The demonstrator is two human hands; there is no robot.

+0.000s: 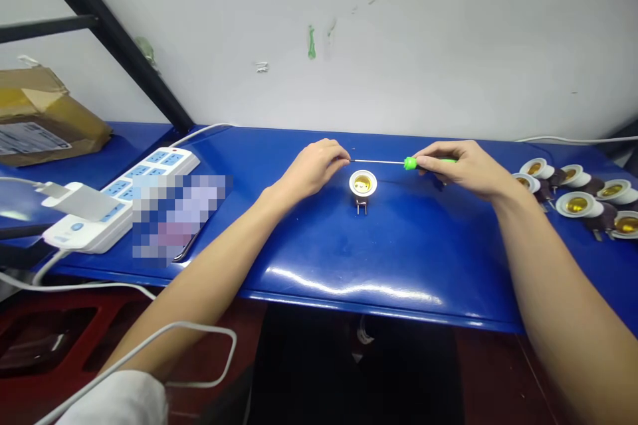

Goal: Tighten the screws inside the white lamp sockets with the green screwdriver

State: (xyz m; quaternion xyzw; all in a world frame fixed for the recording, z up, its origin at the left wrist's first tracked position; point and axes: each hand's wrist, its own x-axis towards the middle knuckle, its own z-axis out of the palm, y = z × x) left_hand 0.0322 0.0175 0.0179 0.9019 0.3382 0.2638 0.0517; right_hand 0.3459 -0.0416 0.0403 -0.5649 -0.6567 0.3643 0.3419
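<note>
Holding a screwdriver (399,162) level just above the blue table (319,259), I see my right hand (461,169) wrapped around its green handle while my left hand (314,169) pinches the tip of the thin shaft. A lamp socket (362,184) lies on the table directly below the shaft, between both hands, prongs toward me. More sockets (578,196) cluster at the right. A power strip (124,202) sits at the left, a cardboard box (44,116) beyond it.
</note>
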